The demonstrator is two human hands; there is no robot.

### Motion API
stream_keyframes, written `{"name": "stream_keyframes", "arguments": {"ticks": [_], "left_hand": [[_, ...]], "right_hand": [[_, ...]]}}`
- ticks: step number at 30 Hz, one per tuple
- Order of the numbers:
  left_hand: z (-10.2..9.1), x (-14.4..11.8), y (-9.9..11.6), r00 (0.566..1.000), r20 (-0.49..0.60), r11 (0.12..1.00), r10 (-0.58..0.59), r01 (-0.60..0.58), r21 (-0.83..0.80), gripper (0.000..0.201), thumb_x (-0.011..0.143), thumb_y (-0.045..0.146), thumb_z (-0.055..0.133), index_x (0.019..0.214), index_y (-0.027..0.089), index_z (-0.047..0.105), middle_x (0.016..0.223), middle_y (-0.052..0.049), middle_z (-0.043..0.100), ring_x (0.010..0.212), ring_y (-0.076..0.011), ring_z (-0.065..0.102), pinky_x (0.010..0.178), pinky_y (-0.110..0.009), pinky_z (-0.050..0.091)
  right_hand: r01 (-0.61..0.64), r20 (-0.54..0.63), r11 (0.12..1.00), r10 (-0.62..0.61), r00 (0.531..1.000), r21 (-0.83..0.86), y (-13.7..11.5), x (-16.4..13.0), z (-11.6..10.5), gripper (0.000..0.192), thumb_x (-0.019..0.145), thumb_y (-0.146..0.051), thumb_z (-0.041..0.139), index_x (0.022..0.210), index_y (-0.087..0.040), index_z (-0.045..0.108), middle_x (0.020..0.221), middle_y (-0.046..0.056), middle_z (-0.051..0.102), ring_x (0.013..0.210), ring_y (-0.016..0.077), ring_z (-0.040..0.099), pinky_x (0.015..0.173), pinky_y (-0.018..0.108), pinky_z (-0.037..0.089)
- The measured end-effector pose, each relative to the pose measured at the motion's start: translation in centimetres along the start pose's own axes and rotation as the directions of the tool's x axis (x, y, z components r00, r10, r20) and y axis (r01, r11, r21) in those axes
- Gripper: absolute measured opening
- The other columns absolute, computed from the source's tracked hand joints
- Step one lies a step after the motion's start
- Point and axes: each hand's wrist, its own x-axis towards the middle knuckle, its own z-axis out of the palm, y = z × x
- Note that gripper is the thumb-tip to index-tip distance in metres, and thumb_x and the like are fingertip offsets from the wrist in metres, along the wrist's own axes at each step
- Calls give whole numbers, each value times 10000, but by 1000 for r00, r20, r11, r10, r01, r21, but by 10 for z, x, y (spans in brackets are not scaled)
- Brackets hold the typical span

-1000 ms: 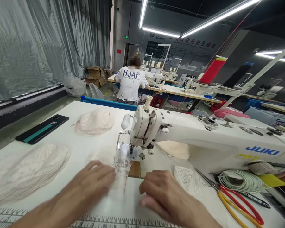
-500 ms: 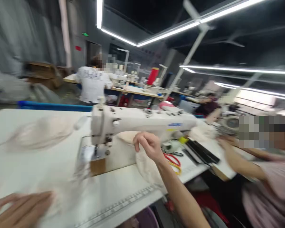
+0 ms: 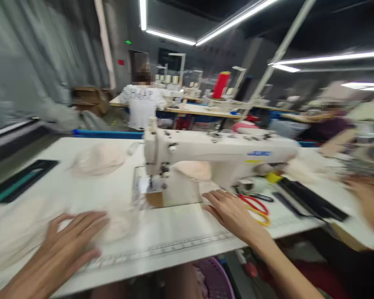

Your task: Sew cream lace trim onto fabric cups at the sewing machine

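Note:
The picture is blurred by head motion. My left hand (image 3: pixel 67 241) lies flat on the white sewing table (image 3: pixel 174 236), fingers spread, its fingertips on a pale cream fabric piece (image 3: pixel 118 226) in front of the needle. My right hand (image 3: pixel 233 214) rests palm down on the table to the right of the needle area, fingers apart, holding nothing, close to the red and yellow scissors (image 3: pixel 257 207). The white sewing machine (image 3: pixel 218 155) stands behind both hands.
Cream fabric stacks (image 3: pixel 96 160) lie at the back left, beside a dark flat strip (image 3: pixel 15 182). A co-worker's hand (image 3: pixel 366 199) reaches in at the right edge. A person in a white shirt (image 3: pixel 143 104) stands at a far table. A purple basket (image 3: pixel 215 282) sits under the table.
The view swung right, then partly back. My right hand, raised by the machine arm half a second ago, has come down flat on the table. My left hand stays on the fabric.

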Motion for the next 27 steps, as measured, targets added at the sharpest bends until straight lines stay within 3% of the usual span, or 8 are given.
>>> {"name": "stream_keyframes", "arguments": {"ticks": [3,6,8,11,13,16,20,27], "left_hand": [[-29,4,4,976,193,991,-97,113,-72,345,813,299,611,1148,266,537,1158,-30,617,1062,-208,549,925,-366,271],[-40,9,6,962,211,971,-174,203,-125,239,842,226,557,1080,247,573,1139,-28,618,1060,-194,544,942,-372,249],[-41,8,8,957,202,958,-208,241,-154,204,847,185,539,1037,240,591,1119,-24,625,1042,-189,551,935,-377,255],[-39,1,10,953,185,938,-238,276,-211,148,857,141,512,913,228,618,1095,-11,635,1019,-183,560,911,-373,281],[-38,-3,13,957,171,929,-234,272,-251,164,869,129,483,852,218,620,1060,-1,646,989,-171,569,905,-366,299],[-43,-9,27,947,181,862,-266,318,-396,167,883,172,461,836,217,616,940,12,665,914,-159,575,869,-331,352],[-61,-12,59,843,412,493,-346,537,-684,176,852,307,516,760,196,616,741,28,620,750,-151,544,677,-238,400],[-69,-15,105,697,709,-181,-111,687,-704,284,721,406,676,807,142,616,675,29,530,622,-107,439,552,-189,331]], "right_hand": [[343,-138,931,-326,935,125,-52,14,10,191,921,-294,464,1034,-177,564,949,89,629,849,198,586,720,306,431],[530,-167,829,-506,846,177,-115,36,30,407,837,-425,588,1157,-188,503,1141,100,581,996,232,537,837,370,395],[557,-164,813,-534,829,170,-151,56,47,572,737,-485,680,1174,-172,484,1141,103,577,997,244,523,873,404,368],[499,-80,856,-493,867,135,-179,80,69,363,751,-388,691,1000,-159,561,972,78,619,908,229,539,816,394,368],[468,-33,875,-467,883,127,-182,85,72,101,818,-254,610,827,-158,581,856,52,623,829,194,548,783,366,363],[438,58,857,-469,881,273,-170,74,57,83,826,-140,552,746,-152,570,736,1,605,703,130,537,732,301,376],[36,344,602,-504,792,798,-152,43,27,125,813,-270,615,850,-151,606,682,-32,566,618,88,494,572,192,378],[-464,503,197,-416,758,863,-151,-11,32,316,709,-410,710,757,-114,611,648,-18,550,581,71,474,571,188,397]]}}
